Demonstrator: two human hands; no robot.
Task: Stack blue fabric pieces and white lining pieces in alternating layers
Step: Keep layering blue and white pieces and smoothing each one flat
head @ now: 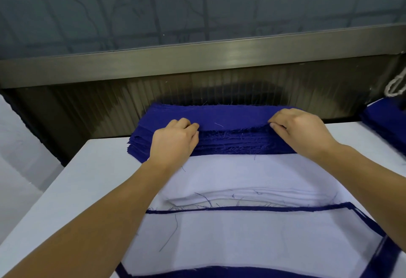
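A thick pile of blue fabric pieces (228, 139) lies at the far edge of the white table (87, 179). My left hand (175, 139) and my right hand (303, 132) each pinch the near frayed edge of the top blue piece (230, 116), lifting it a little off the pile. In front of the pile lies a stack of white lining pieces (252, 174). Nearest to me a white lining piece (252, 238) tops a layered stack, with blue edges showing around and beneath it.
A metal rail and ribbed dark panel (197, 66) stand right behind the blue pile. Another blue fabric pile (386, 124) sits at the far right edge, with a white cord (395, 84) hanging above it. The table's left edge drops off beside my left forearm.
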